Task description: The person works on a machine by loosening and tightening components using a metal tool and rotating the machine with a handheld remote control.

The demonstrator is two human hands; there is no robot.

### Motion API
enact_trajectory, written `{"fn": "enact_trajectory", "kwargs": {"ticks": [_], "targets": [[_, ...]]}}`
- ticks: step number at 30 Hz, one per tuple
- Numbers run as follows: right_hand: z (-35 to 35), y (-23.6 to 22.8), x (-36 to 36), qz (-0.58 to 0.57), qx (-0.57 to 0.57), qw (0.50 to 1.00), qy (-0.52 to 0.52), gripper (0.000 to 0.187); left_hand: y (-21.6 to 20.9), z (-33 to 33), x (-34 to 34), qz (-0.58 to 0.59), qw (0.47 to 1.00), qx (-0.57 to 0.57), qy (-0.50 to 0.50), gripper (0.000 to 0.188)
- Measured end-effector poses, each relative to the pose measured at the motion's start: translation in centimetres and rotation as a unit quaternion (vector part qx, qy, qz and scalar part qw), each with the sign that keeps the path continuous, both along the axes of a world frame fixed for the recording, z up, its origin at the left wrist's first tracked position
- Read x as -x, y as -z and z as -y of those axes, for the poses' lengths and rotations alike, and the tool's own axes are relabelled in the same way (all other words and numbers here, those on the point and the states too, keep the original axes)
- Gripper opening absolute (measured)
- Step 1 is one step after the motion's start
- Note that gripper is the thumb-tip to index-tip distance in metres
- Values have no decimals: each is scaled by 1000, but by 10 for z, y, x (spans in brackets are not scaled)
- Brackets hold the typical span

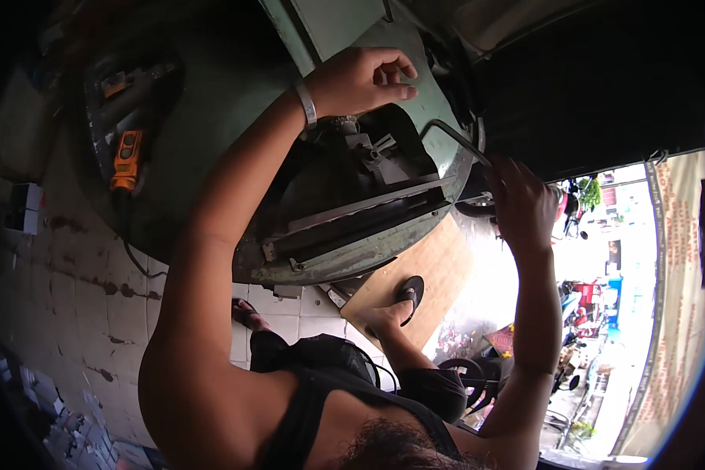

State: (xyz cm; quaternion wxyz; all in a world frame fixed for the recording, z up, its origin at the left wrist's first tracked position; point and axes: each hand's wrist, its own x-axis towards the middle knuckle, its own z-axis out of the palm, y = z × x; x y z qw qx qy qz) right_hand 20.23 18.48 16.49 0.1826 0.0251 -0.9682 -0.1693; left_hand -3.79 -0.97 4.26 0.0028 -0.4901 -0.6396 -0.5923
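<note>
My left hand (pixel 366 77) hovers over the green machine housing (pixel 278 276), its fingers loosely curled, thumb apart, with nothing visible in them. A pale band circles that wrist. Closed round one end of a dark L-shaped hex key (pixel 456 138), my right hand (pixel 522 202) is at the housing's right side. The key's bent end points to the rim of an opening in the green surface. Inside this opening, below my left hand, sits a metal clamp-like fitting (pixel 381 159). A long straight metal bar (pixel 368 205) runs along the opening's near side. Shadow hides the deeper parts.
An orange push-button control (pixel 127 159) with a cable lies on the machine's left. Below are a tiled floor (pixel 117 313) and a wooden board (pixel 439 270) under one sandalled foot. Motorbikes (pixel 576 207) stand outside at right, beside a hanging beige sheet (pixel 674 258).
</note>
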Motion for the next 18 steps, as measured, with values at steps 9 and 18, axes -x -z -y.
{"fn": "enact_trajectory", "kwargs": {"ticks": [9, 18], "targets": [[45, 8, 106, 160, -162, 973, 42, 7, 16, -8, 8, 9, 993, 106, 40, 36], [64, 22, 159, 197, -199, 960, 1, 15, 36, -26, 4, -140, 985, 72, -76, 21]]}}
